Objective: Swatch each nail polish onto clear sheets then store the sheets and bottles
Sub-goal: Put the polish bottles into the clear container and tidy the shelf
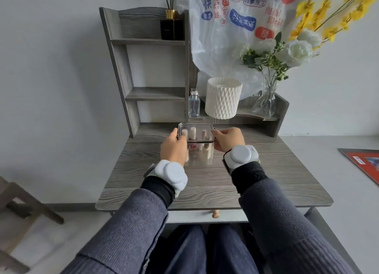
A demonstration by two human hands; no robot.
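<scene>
- The grey desk (266,171) carries the clear storage box (200,159) near its middle.
- The box stands directly between the two hands, so neither hand is nearer than the other.
- The left hand (173,148) has its fingers curled round the left edge of the lid (196,130). The right hand (228,139) pinches the right edge.
- The nail polish bottles (192,133) stand upright inside. I judge that the lid must stay level and move straight up or down.
</scene>
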